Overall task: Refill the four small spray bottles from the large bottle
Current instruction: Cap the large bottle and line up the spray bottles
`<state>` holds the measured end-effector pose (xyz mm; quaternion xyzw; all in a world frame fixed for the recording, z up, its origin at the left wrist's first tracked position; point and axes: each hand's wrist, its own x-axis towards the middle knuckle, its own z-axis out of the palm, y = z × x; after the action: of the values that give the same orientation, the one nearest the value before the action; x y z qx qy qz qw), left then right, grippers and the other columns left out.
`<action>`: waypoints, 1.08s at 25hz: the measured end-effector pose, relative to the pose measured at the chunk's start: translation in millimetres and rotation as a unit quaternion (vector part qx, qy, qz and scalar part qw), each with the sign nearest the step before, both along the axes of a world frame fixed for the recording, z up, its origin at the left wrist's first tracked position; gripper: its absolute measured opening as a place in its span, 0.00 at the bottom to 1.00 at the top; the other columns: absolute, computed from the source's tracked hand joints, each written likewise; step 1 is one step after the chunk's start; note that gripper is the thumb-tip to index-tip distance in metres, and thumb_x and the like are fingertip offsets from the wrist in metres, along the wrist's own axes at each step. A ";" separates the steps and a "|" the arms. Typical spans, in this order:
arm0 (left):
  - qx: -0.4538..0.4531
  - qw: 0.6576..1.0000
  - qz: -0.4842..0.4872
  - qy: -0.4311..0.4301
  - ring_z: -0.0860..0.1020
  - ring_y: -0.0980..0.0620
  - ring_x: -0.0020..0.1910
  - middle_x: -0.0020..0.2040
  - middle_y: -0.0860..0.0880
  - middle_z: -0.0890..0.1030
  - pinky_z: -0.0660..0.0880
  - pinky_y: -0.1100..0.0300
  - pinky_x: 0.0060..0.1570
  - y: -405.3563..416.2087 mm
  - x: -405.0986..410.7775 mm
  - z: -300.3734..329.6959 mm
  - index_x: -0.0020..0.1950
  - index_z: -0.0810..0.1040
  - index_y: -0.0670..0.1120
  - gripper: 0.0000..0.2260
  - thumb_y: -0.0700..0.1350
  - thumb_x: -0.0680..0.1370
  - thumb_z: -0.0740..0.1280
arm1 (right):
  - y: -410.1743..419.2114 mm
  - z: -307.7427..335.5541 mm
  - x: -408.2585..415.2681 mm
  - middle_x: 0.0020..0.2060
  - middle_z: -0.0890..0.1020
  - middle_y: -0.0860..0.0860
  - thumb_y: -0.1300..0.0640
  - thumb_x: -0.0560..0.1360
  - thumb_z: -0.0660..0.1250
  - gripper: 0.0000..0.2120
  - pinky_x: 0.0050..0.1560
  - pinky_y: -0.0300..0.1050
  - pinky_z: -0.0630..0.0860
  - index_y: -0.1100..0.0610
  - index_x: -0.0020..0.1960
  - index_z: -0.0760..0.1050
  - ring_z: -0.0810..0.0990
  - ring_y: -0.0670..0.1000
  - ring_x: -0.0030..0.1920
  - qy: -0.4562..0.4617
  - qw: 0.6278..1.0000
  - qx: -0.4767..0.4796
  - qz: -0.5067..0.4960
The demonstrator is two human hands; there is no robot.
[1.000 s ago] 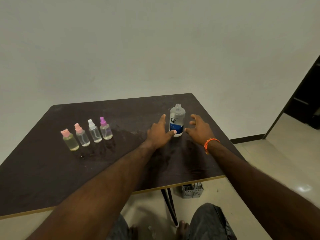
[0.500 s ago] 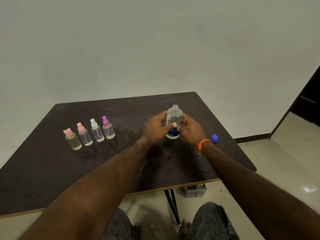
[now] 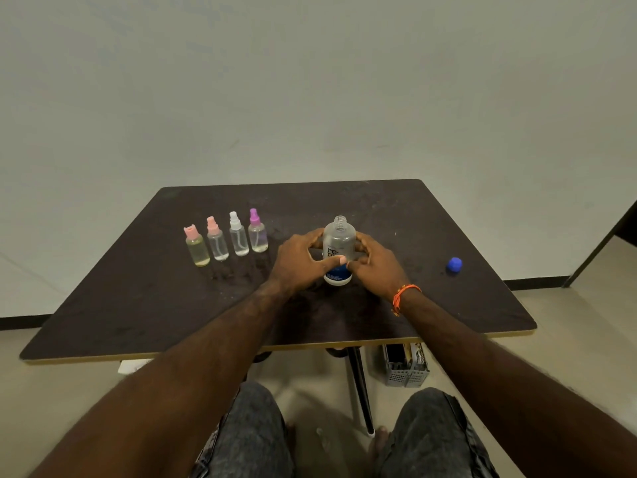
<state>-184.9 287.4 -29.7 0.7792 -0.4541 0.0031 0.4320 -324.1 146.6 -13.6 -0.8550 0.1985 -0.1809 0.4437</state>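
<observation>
Spray bottles, four in a row, are set upright on the left part of the dark table: a yellowish one with a pink flip cap, a clear one with a pink sprayer, a white-topped one, and a purple-topped one. Near the middle, the large bottle, uncapped and upright on the table, is grasped by the left hand and the right hand, one on each side. An orange band is worn on the right wrist. A blue cap is seen well apart to the right.
</observation>
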 end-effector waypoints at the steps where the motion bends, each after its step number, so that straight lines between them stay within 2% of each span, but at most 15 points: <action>1: 0.003 1.000 -0.003 0.010 0.83 0.61 0.55 0.58 0.57 0.86 0.82 0.55 0.60 0.5 -1.1 -1.5 0.71 0.78 0.55 0.30 0.65 0.72 0.76 | 0.2 -1.5 0.1 0.70 0.76 0.54 0.60 0.76 0.70 0.31 0.66 0.52 0.76 0.52 0.76 0.65 0.78 0.55 0.66 0.004 1.000 0.002 0.001; 4: 0.011 1.000 -0.001 0.027 0.82 0.61 0.55 0.60 0.55 0.86 0.81 0.53 0.62 -1.4 -5.0 -6.4 0.71 0.77 0.55 0.31 0.66 0.72 0.76 | -4.7 -4.6 -1.4 0.70 0.75 0.53 0.57 0.77 0.70 0.31 0.65 0.50 0.76 0.53 0.77 0.63 0.79 0.54 0.65 0.033 0.999 -0.008 0.005; 6: 0.012 0.999 -0.001 0.031 0.79 0.62 0.58 0.64 0.55 0.84 0.77 0.56 0.64 -3.8 -7.1 -9.1 0.74 0.74 0.56 0.35 0.69 0.71 0.76 | -17.2 -4.1 -6.9 0.68 0.77 0.53 0.58 0.77 0.70 0.30 0.63 0.48 0.76 0.53 0.77 0.65 0.80 0.53 0.61 0.059 0.997 -0.035 -0.018; 8: 0.006 0.999 -0.008 0.041 0.78 0.61 0.60 0.66 0.55 0.83 0.76 0.57 0.64 -5.7 -7.4 -9.9 0.75 0.72 0.57 0.37 0.70 0.70 0.76 | -40.4 -4.1 -18.0 0.64 0.80 0.53 0.58 0.76 0.70 0.26 0.63 0.49 0.76 0.54 0.73 0.70 0.81 0.52 0.59 0.082 0.987 -0.112 -0.080; 10: 0.004 0.999 -0.015 0.050 0.80 0.57 0.61 0.66 0.54 0.83 0.78 0.55 0.64 -8.2 -6.5 -11.5 0.75 0.73 0.55 0.37 0.69 0.71 0.75 | -71.3 -3.9 -34.9 0.61 0.82 0.53 0.57 0.75 0.70 0.21 0.64 0.51 0.75 0.55 0.68 0.76 0.80 0.55 0.60 0.107 0.965 -0.186 -0.152; 12: 0.002 0.998 -0.015 0.054 0.82 0.57 0.58 0.64 0.52 0.84 0.79 0.58 0.60 -9.6 -5.8 -12.8 0.74 0.75 0.53 0.34 0.66 0.73 0.75 | -103.0 -4.3 -52.9 0.60 0.82 0.55 0.55 0.74 0.70 0.20 0.64 0.53 0.76 0.56 0.65 0.78 0.80 0.57 0.61 0.137 0.942 -0.215 -0.218; 14: -0.003 0.999 -0.016 0.046 0.80 0.60 0.55 0.63 0.50 0.85 0.75 0.68 0.53 -12.5 -5.4 -15.3 0.73 0.77 0.51 0.32 0.64 0.73 0.75 | -130.2 -6.2 -70.1 0.61 0.81 0.56 0.52 0.75 0.71 0.20 0.64 0.55 0.76 0.55 0.66 0.78 0.78 0.59 0.62 0.177 0.927 -0.204 -0.261; 17: -0.011 0.999 -0.011 0.031 0.79 0.59 0.54 0.63 0.49 0.85 0.70 0.71 0.49 -14.4 -4.5 -19.7 0.73 0.77 0.49 0.30 0.62 0.75 0.75 | -150.8 -15.9 -85.0 0.64 0.80 0.57 0.52 0.77 0.70 0.22 0.67 0.53 0.72 0.56 0.69 0.76 0.77 0.59 0.64 0.223 0.923 -0.185 -0.252; 22: -0.019 0.999 -0.019 0.030 0.79 0.59 0.55 0.63 0.49 0.85 0.73 0.64 0.54 -13.5 -3.6 -19.4 0.72 0.78 0.49 0.30 0.62 0.75 0.75 | -151.4 -28.5 -87.1 0.62 0.81 0.56 0.54 0.77 0.70 0.20 0.68 0.53 0.71 0.56 0.68 0.77 0.79 0.58 0.61 0.212 0.923 -0.191 -0.260; 25: -0.012 0.999 -0.024 0.030 0.81 0.60 0.54 0.61 0.52 0.86 0.73 0.70 0.50 -11.2 -3.9 -17.6 0.71 0.78 0.51 0.29 0.64 0.74 0.75 | -130.6 -14.8 -69.5 0.58 0.83 0.54 0.53 0.76 0.71 0.18 0.62 0.51 0.75 0.57 0.64 0.79 0.80 0.55 0.57 0.173 0.936 -0.187 -0.242; 27: -0.007 0.999 -0.019 0.037 0.82 0.61 0.53 0.60 0.53 0.86 0.74 0.72 0.50 -10.6 -4.9 -16.0 0.71 0.79 0.52 0.29 0.64 0.74 0.75 | -104.8 3.2 -49.8 0.54 0.84 0.53 0.54 0.75 0.71 0.17 0.59 0.48 0.76 0.56 0.62 0.80 0.81 0.53 0.54 0.116 0.952 -0.194 -0.205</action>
<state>-189.8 276.8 -45.6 0.7668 -0.4526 -0.0303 0.4541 -373.9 41.8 -10.4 -0.8805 0.3806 -0.2028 0.1970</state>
